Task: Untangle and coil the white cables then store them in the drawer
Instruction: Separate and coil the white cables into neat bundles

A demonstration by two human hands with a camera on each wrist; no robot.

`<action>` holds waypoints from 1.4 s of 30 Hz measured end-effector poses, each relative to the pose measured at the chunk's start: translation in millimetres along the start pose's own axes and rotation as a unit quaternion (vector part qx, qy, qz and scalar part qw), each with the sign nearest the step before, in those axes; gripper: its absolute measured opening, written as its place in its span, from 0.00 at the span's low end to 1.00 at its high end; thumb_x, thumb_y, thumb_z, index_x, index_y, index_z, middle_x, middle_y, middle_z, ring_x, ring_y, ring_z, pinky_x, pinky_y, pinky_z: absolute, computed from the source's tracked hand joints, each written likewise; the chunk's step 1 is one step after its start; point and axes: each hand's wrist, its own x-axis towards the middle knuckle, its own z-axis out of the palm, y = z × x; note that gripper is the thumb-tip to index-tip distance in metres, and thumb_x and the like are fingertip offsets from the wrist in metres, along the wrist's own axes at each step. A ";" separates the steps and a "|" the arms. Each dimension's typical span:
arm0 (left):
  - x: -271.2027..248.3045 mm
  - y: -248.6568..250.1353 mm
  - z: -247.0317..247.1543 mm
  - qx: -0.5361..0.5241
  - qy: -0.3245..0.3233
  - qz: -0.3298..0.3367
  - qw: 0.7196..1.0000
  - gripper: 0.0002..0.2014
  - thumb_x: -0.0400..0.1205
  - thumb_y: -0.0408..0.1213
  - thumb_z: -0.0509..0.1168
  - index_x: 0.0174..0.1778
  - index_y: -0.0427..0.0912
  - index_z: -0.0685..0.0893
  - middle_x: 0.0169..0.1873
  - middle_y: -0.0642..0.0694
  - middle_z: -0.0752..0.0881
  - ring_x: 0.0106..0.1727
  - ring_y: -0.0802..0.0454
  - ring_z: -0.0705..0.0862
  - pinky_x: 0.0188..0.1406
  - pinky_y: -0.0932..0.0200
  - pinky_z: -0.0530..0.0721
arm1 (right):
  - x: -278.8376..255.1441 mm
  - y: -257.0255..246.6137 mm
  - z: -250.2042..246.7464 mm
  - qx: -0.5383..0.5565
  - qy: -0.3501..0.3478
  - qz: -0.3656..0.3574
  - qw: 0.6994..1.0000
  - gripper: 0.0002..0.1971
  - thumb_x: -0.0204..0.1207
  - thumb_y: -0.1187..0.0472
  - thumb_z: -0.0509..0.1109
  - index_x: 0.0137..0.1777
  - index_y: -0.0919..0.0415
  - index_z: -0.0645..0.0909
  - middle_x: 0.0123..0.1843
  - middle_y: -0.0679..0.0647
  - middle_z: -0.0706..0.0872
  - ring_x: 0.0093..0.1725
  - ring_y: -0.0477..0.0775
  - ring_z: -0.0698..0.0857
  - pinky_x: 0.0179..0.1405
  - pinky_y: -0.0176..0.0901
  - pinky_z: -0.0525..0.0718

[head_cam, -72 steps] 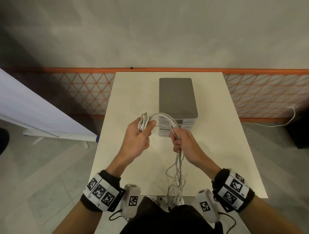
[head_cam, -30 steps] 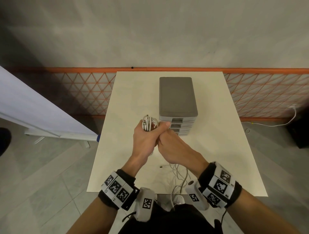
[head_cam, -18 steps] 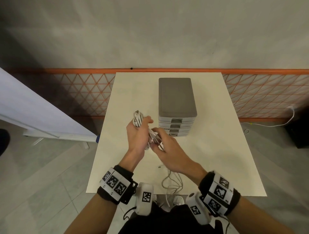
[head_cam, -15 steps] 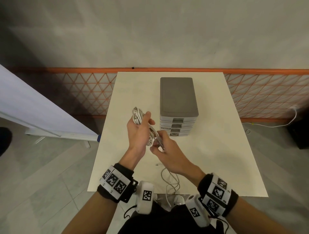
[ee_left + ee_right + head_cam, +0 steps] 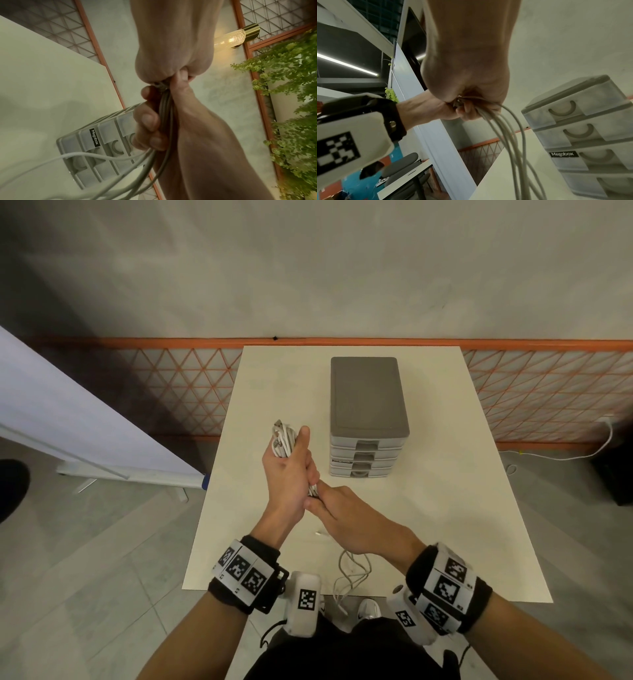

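Head view: left hand [image 5: 286, 474] upright, fingers clenching cable bundle [image 5: 283, 441]; right hand [image 5: 346, 517] fingers gripping strands below.

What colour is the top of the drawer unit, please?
Dark grey, above paler translucent drawers; the drawer unit shows best in the head view.

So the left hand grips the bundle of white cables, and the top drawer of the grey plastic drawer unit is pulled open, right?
Not quite. The left hand does grip the bundle of white cables, but the grey plastic drawer unit has all its drawers closed, as the right wrist view shows.
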 end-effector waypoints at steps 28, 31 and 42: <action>16.3 41.5 -24.0 0.043 0.004 0.136 0.990 0.18 0.85 0.30 0.67 0.34 0.45 0.67 0.19 0.55 0.67 0.16 0.58 0.60 0.15 0.66 0.62 | -34.4 6.2 -49.9 0.078 -0.105 0.043 0.991 0.21 0.87 0.45 0.57 0.43 0.59 0.82 0.30 0.43 0.73 0.31 0.42 0.72 0.36 0.33 0.72; 14.3 32.1 -27.0 0.166 -0.009 0.197 0.966 0.16 0.83 0.32 0.70 0.36 0.50 0.71 0.22 0.56 0.74 0.19 0.59 0.66 0.16 0.61 0.69 | -34.7 -1.1 -59.8 0.028 -0.069 0.036 0.997 0.22 0.89 0.48 0.55 0.38 0.57 0.81 0.29 0.46 0.73 0.29 0.44 0.72 0.33 0.34 0.70; -14.2 31.4 -18.6 0.471 -0.329 0.166 0.801 0.34 0.57 0.56 0.87 0.47 0.53 0.72 0.34 0.59 0.87 0.33 0.62 0.85 0.32 0.63 0.83 | -20.4 -17.9 -92.1 0.239 -0.097 0.163 0.952 0.24 0.82 0.50 0.49 0.36 0.63 0.80 0.27 0.49 0.56 0.26 0.49 0.53 0.25 0.42 0.53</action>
